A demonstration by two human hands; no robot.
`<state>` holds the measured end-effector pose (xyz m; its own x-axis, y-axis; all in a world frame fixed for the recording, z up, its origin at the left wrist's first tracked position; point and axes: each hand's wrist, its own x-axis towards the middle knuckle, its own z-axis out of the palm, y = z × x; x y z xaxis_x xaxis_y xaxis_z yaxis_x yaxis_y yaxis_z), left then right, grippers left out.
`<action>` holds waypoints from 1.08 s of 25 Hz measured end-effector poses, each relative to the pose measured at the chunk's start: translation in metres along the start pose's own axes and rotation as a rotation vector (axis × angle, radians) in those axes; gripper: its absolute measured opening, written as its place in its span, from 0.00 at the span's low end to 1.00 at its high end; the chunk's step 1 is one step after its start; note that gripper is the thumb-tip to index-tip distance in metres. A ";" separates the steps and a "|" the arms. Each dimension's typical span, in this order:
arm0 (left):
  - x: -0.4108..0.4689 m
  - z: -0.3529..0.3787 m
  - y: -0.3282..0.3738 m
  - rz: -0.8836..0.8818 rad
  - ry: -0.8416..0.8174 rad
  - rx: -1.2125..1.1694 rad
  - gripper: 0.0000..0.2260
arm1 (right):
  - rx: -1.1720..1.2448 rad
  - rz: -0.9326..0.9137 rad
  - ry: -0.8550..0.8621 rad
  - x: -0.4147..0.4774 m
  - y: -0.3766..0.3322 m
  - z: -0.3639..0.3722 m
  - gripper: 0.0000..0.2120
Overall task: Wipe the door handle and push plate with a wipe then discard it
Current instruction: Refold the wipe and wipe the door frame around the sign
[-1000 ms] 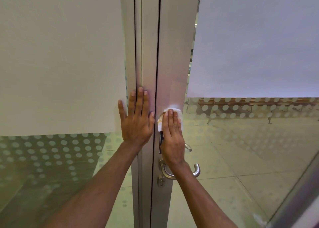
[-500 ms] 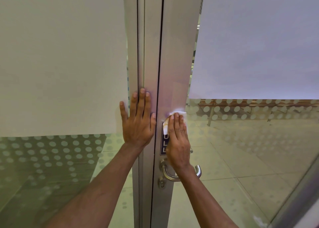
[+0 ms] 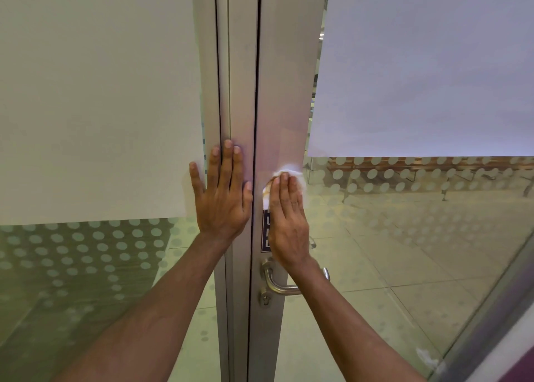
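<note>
Pressing wipe [image 3: 292, 169] flat across door frame [image 3: 283, 92]

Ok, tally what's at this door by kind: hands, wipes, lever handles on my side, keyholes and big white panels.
Hands: 2, left hand and right hand
Wipes: 1, the wipe
Lever handles: 1, the lever handle
Keyholes: 1, the keyhole
White panels: 2, left panel and right panel
Total: 7

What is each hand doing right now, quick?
Left hand: open, flat against the door frame, holding nothing.
Right hand: open, straight fingers pressing the wipe onto the door stile.
</note>
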<state>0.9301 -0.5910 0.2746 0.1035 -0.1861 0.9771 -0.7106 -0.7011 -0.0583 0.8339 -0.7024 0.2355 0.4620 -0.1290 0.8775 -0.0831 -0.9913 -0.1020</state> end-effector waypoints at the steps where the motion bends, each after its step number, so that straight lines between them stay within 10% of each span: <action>1: 0.000 0.000 0.000 0.001 0.001 0.000 0.28 | -0.015 -0.082 -0.049 -0.011 0.002 0.001 0.33; 27: -0.002 0.002 -0.001 0.011 0.009 0.026 0.28 | -0.232 -0.424 -0.264 -0.048 0.058 -0.010 0.32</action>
<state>0.9324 -0.5910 0.2726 0.0894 -0.1884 0.9780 -0.6931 -0.7170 -0.0748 0.7977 -0.7535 0.1925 0.7008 0.2491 0.6684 -0.0196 -0.9299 0.3672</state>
